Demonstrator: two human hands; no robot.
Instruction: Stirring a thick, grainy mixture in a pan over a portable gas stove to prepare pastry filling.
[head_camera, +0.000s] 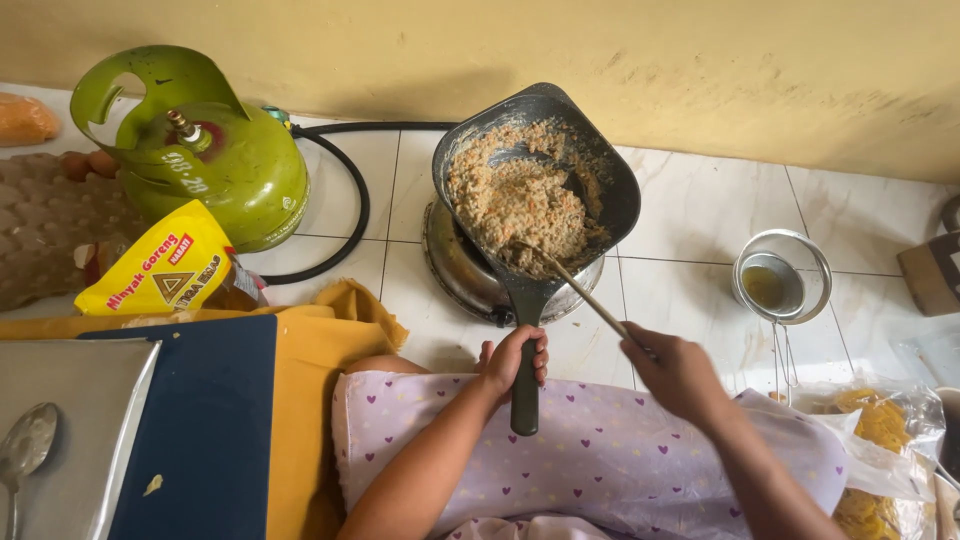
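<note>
The dark metal frying pan (535, 190), tilted on the small steel burner (470, 275), is gripped by the left hand (513, 360); its browned, crumbly rice mixture (515, 200) is stirred with a wooden stick (580, 290) clasped in the right hand (675, 372). Cooking appears well advanced.

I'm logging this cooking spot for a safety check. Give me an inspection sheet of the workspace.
Surface: white tiled floor, bare patches between the things.
Job's things: dark pan of crumbly fried food tilted on a small stove; thin stick in the food.
Clutter: yellow oil pouch, egg tray, strainer over a bowl, bag of noodles, metal tray with a spoon.
Grippers: left hand grips the pan handle; right hand holds the stick.
Cables: black hose from green gas cylinder to the stove.
Surroundings: yellow wall.
</note>
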